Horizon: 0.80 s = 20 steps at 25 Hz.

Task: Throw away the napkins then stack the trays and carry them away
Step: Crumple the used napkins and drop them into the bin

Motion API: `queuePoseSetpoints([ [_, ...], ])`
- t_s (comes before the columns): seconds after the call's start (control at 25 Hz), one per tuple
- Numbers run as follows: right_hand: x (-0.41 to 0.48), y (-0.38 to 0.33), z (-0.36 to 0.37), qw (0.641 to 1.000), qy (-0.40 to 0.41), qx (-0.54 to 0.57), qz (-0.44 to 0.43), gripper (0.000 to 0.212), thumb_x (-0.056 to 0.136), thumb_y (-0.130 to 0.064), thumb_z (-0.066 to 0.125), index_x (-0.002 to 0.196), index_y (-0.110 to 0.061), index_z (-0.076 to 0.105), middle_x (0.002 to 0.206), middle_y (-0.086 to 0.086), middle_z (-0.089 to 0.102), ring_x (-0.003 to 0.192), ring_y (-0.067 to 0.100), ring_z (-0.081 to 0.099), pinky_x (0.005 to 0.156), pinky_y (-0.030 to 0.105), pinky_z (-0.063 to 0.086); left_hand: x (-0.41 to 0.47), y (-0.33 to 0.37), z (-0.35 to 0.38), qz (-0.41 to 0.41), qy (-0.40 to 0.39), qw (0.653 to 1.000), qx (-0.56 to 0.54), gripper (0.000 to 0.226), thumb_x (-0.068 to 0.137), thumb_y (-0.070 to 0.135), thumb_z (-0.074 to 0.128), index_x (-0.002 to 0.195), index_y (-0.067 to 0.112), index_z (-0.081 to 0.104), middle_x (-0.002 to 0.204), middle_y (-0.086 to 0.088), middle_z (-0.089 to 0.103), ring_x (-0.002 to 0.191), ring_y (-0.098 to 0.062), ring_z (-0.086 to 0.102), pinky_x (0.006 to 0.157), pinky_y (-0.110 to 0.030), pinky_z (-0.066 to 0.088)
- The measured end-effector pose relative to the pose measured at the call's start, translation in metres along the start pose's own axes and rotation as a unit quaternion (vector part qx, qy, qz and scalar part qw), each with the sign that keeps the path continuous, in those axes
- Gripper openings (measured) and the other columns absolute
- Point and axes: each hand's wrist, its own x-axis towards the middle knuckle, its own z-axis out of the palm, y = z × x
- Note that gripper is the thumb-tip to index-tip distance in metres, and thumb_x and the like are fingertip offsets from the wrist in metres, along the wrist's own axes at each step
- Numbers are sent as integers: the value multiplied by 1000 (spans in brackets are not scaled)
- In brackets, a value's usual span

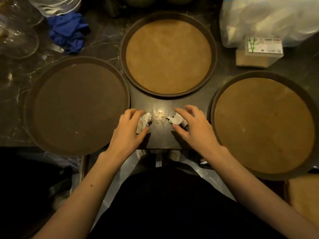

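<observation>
Three round trays lie on a dark marble counter: a dark brown tray (76, 107) at the left, a tan one (168, 56) at the back centre, another tan one (264, 125) at the right. None holds anything. Between them lie two crumpled white napkins. My left hand (128, 131) curls over the left napkin (144, 120), fingers around it. My right hand (193, 125) arches over the right napkin (176, 119), fingertips touching it. Both napkins rest on the counter.
A blue cloth (69, 31) lies at the back left beside clear glass jars (17, 37). A plastic bag (269, 19) and a small cardboard box (259, 52) sit at the back right. The counter's front edge (160, 149) runs just under my wrists.
</observation>
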Motion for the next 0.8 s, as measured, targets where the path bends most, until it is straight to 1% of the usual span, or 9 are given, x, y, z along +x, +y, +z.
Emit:
queuePoseSetpoints([
  [0.08, 2, -4, 3, 1000, 9, 5, 19, 46, 90, -36, 66, 134, -24, 57, 132, 9, 50, 118, 28, 49, 81, 44, 53, 1, -4, -1, -1, -3, 1000, -6, 44, 90, 29, 64, 132, 24, 51, 132, -2, 47, 120, -21, 46, 84, -36, 46],
  [0.2, 4, -4, 11, 999, 4, 10, 31, 41, 90, -32, 66, 129, -23, 61, 131, 10, 51, 118, 28, 50, 85, 44, 52, 0, -12, 0, 7, -17, 1000, -18, 45, 91, 24, 64, 134, 25, 51, 131, -3, 49, 118, -21, 49, 87, -40, 49],
  [0.24, 5, -4, 13, 999, 2, 12, 36, 38, 91, -31, 65, 128, -22, 62, 130, 11, 51, 118, 28, 50, 87, 44, 51, 0, -14, 0, 15, -19, 999, -24, 48, 91, 23, 64, 136, 25, 49, 130, -2, 50, 116, -20, 50, 86, -39, 49],
  [0.32, 7, -3, 16, 999, 1, 18, 47, 36, 92, -29, 64, 126, -20, 64, 129, 11, 51, 116, 28, 50, 89, 44, 50, 3, -18, -3, 32, -24, 999, -32, 53, 90, 19, 65, 139, 29, 47, 126, -2, 51, 109, -16, 52, 83, -33, 48],
  [0.4, 7, -6, 19, 999, 2, 17, 49, 34, 92, -27, 64, 125, -18, 65, 128, 11, 52, 114, 28, 52, 89, 43, 50, 6, -20, -3, 47, -41, 998, -21, 54, 90, 17, 65, 140, 31, 48, 125, -2, 52, 107, -16, 53, 83, -28, 44],
  [0.52, 8, -9, 24, 998, -6, 14, 56, 33, 92, -24, 64, 124, -15, 65, 125, 10, 53, 114, 24, 52, 90, 37, 49, 12, -21, -3, 55, -66, 996, 4, 47, 90, 16, 65, 135, 28, 56, 127, -3, 54, 113, -22, 54, 88, -33, 48],
  [0.6, 8, -11, 26, 998, -6, 14, 60, 32, 91, -22, 66, 122, -14, 66, 123, 9, 53, 112, 24, 53, 88, 37, 50, 13, -20, -4, 60, -75, 995, 12, 43, 89, 16, 66, 131, 25, 59, 125, -3, 56, 113, -23, 56, 89, -38, 50],
  [0.72, 8, -12, 28, 998, -6, 7, 59, 30, 89, -20, 68, 119, -13, 66, 119, 8, 54, 108, 23, 54, 84, 36, 51, 13, -19, -4, 67, -80, 994, 13, 37, 88, 15, 68, 125, 21, 63, 121, -3, 59, 110, -24, 58, 88, -41, 52],
  [0.8, 8, -12, 29, 998, -8, 0, 56, 29, 88, -20, 69, 117, -13, 66, 115, 6, 55, 105, 22, 54, 81, 36, 51, 12, -20, -3, 65, -77, 995, 4, 34, 87, 15, 69, 120, 20, 65, 119, -4, 61, 107, -24, 59, 86, -40, 52],
])
